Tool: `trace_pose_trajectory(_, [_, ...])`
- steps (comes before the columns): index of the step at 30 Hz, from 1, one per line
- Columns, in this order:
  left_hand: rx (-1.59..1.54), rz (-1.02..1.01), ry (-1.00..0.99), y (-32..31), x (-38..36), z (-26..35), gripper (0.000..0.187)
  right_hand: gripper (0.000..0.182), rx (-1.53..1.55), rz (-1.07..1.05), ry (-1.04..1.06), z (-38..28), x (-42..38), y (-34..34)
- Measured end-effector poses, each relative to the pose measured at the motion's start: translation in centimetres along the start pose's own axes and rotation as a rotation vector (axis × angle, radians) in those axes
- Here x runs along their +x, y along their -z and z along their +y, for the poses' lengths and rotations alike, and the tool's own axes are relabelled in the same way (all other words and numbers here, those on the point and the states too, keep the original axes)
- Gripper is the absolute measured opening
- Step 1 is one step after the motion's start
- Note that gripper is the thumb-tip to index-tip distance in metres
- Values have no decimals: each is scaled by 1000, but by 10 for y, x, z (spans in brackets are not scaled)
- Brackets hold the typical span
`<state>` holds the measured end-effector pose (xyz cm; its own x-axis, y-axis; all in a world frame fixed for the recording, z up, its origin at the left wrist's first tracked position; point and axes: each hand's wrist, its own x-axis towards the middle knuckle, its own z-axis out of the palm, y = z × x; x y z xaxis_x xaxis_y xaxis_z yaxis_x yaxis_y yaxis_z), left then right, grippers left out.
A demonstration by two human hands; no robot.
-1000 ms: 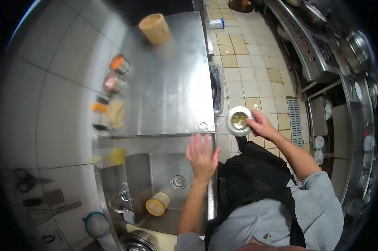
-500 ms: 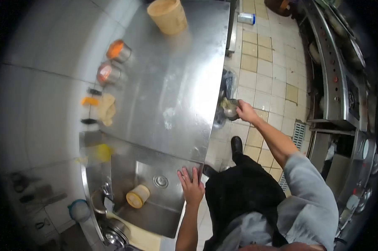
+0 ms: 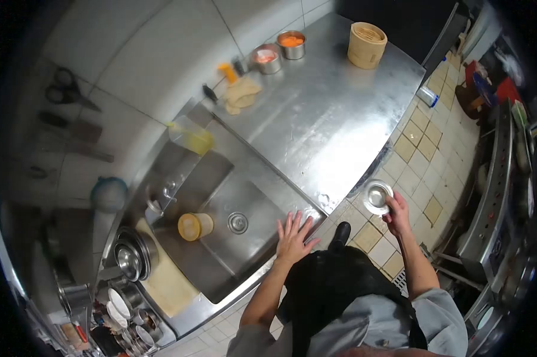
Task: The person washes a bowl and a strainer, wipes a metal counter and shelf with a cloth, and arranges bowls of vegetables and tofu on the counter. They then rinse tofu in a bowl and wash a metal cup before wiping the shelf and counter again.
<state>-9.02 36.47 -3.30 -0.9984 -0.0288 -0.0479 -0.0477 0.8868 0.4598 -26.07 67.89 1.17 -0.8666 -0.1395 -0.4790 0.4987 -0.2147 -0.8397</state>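
My right hand (image 3: 397, 214) grips a small round metal bowl (image 3: 377, 197) by its rim, out past the counter's edge and above the tiled floor. The bowl's shiny inside faces up toward me. My left hand (image 3: 293, 243) lies flat, fingers spread, on the front rim of the steel sink (image 3: 258, 199), close to the counter corner. Inside the sink, left of the drain, a tub with a yellow rim (image 3: 195, 226) lies on its side.
On the steel counter (image 3: 316, 113) stand a bamboo steamer (image 3: 367, 46), metal containers of orange (image 3: 291, 45) and pinkish food (image 3: 267, 59), and a crumpled cloth (image 3: 242, 95). Stacked metal bowls (image 3: 133, 256) sit left of the sink. A stove (image 3: 488, 196) lines the right side.
My right hand has drawn the bowl back from a dark bag below the counter and turned it upright; the pale contents no longer show. My left hand stays on the sink rim. My view has turned.
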Motion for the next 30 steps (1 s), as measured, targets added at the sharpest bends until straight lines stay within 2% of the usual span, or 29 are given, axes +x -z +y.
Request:
trace_pose_trajectory(1, [-62,23,-33,-1,0,-1,69,29,-65,10,17,-12,-11,-25])
trace_pose_trajectory(3, [-110,104,-77,2,0,5,66,33,-230,-99,19,-15,-24,-60])
trace_pose_trajectory(5, [-1477,100,200,23,-9,16,60,35,-413,-332,34,-19,-37,-108])
trace_pose_trajectory(6, [-1585,94,279,44,-12,19,61,35,-425,-350,6,-15,-39,-130])
trace_pose_trajectory(7, [-1646,132,396,58,-14,18,57,36,-490,-466,-7,-3,-42,-154])
trace_pose_trajectory(8, [-1575,183,441,59,-18,7,55,37,-549,-603,-39,11,-49,-178])
trace_pose_trajectory(9, [-1499,227,488,58,-28,-11,52,43,-621,-645,-81,20,-57,-204])
trace_pose_trajectory(12, [-1604,393,710,61,-61,-79,47,52,-679,-821,-95,50,-69,-250])
trace_pose_trajectory(13, [-1603,456,807,59,-72,-108,46,54,-737,-817,-103,55,-68,-251])
trace_pose_trajectory(15, [-1546,667,1126,26,-98,-168,46,54,-767,-734,-105,62,-63,-235])
trace_pose_trajectory(17, [-1531,696,1269,-18,-119,-235,47,51,-651,-558,-129,66,-56,-217])
trace_pose_trajectory(18, [-1536,691,1270,-40,-123,-258,47,50,-626,-481,-112,60,-57,-212])
trace_pose_trajectory(20, [-1367,622,1459,-76,-125,-299,51,47,-611,-338,-72,54,-61,-205])
trace_pose_trajectory(23, [-1383,628,1525,-108,-111,-330,56,44,-698,-235,-34,44,-70,-194])
trace_pose_trajectory(24, [-1394,612,1512,-118,-110,-339,56,43,-708,-199,-33,42,-71,-190])
trace_pose_trajectory(26, [-1601,744,1473,-141,-103,-352,60,43,-694,-158,-31,44,-71,-184])
trace_pose_trajectory(27, [-1687,714,1410,-153,-107,-359,58,43,-677,-138,-35,40,-71,-178])
trace_pose_trajectory(28, [-1523,565,1521,-169,-103,-375,56,42,-722,-132,-67,34,-71,-181])
trace_pose_trajectory(29, [-1466,340,1548,-128,-90,-362,65,42,-756,-167,-71,32,-68,-180])
trace_pose_trajectory(30, [-1460,318,1510,-131,-83,-366,65,42,-805,-176,-64,29,-65,-181])
